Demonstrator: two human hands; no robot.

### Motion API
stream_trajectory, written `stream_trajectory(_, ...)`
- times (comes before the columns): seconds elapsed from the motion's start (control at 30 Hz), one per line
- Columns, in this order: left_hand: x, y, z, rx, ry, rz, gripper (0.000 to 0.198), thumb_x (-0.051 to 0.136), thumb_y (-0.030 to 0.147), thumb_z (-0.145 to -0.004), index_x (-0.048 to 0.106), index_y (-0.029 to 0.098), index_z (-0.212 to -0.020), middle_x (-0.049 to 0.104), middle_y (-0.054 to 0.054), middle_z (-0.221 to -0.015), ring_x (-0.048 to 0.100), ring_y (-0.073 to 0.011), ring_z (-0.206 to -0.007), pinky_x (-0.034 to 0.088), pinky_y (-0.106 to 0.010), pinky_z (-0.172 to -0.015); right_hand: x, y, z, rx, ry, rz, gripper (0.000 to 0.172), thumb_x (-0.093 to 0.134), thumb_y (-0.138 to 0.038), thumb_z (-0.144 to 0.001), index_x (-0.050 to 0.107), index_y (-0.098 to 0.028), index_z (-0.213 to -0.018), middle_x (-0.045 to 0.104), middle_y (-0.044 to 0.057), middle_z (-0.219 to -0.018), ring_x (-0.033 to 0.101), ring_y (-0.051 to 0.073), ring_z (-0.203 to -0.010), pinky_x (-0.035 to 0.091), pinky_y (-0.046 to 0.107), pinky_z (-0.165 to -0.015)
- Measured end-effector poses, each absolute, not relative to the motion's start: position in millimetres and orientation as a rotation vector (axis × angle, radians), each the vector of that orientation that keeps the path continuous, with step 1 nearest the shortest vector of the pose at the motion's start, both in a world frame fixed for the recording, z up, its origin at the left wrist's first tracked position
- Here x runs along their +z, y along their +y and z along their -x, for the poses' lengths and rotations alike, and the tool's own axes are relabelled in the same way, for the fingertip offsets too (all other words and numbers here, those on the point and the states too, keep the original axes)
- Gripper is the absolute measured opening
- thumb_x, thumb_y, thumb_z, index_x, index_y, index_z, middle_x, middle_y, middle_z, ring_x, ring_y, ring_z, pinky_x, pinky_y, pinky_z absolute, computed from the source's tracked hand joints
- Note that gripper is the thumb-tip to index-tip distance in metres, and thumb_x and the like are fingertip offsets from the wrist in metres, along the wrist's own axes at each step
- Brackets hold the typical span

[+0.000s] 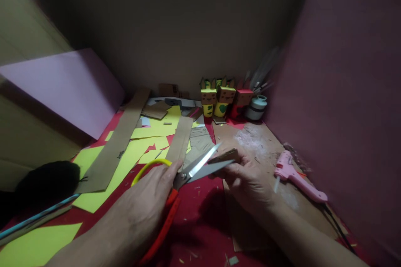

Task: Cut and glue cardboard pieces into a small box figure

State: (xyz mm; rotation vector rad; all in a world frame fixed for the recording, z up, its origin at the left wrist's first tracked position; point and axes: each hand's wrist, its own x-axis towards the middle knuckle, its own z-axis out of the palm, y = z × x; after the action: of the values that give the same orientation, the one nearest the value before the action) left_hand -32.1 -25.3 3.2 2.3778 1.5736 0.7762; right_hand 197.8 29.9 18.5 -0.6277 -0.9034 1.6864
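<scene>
My left hand [147, 196] is closed around the handles of a pair of scissors [194, 171], one handle yellow and the other red-orange. The blades stand apart and point right. Between them, or right beside them, is a small brown piece of cardboard [230, 155]; whether the blades touch it I cannot tell. My right hand [247, 179] pinches this piece, its fingertips close to the lower blade. Both hands are above the red table surface [197, 204], which has small scraps on it.
A pink glue gun [290, 173] lies at right on a cardboard sheet [250, 233]. Three cardboard figures [221, 106] stand at the back beside a pale container [257, 108]. Cardboard strips [115, 150] and yellow paper [125, 162] cover the left. Panels rise on both sides.
</scene>
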Motion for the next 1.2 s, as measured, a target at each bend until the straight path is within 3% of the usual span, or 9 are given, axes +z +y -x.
stream_trajectory(0.13,-4.6,-25.1,33.9,0.529,1.545,-2.575,0.053,0.032,0.02,-0.098,0.033,0.013,-0.151,0.064,-0.019,-0.115,0.063,-0.0315,-0.103,0.054,-0.044,-0.087,20.5,28.8,-196.0,1.685,-0.914,0.608,0.013,0.078,-0.018,-0.062,0.077,-0.021,-0.074,0.075,0.003,-0.075,0.067,0.018,-0.069,0.055,0.029,-0.063)
stream_trajectory(0.23,-3.3,-24.2,32.7,0.483,1.564,-2.587,0.053,0.027,0.02,-0.099,0.031,0.015,-0.152,0.063,-0.019,-0.118,0.063,-0.031,-0.105,0.054,-0.043,-0.088,19.5,28.2,-195.6,1.686,-0.917,0.608,0.012,0.078,-0.018,-0.062,0.077,-0.02,-0.073,0.074,0.003,-0.074,0.066,0.017,-0.067,0.055,0.029,-0.062)
stream_trajectory(0.63,3.0,-26.4,26.3,0.488,1.606,-2.751,0.043,0.031,0.011,-0.097,0.043,0.013,-0.139,0.065,-0.017,-0.114,0.065,-0.0266,-0.1,0.057,-0.039,-0.083,11.7,28.3,-194.6,1.705,-0.868,0.615,0.015,0.081,-0.019,-0.061,0.075,-0.017,-0.075,0.071,0.001,-0.07,0.064,0.015,-0.06,0.057,0.029,-0.061)
stream_trajectory(0.87,12.2,-27.6,22.1,0.564,1.571,-2.785,0.043,0.033,0.008,-0.091,0.053,0.011,-0.129,0.068,-0.015,-0.1,0.066,-0.0248,-0.085,0.056,-0.038,-0.076,15.4,26.2,-194.2,1.722,-0.859,0.627,0.016,0.079,-0.016,-0.059,0.073,-0.016,-0.074,0.07,0.001,-0.068,0.063,0.011,-0.058,0.052,0.021,-0.057)
stream_trajectory(1.2,20.5,-28.4,18.7,0.476,1.592,-2.677,0.045,0.04,0.011,-0.086,0.06,0.011,-0.127,0.069,-0.011,-0.087,0.064,-0.0215,-0.071,0.055,-0.032,-0.066,8.3,27.4,-193.3,1.709,-0.823,0.64,0.02,0.082,-0.02,-0.061,0.072,-0.016,-0.077,0.069,0.001,-0.066,0.062,0.013,-0.059,0.055,0.026,-0.059)
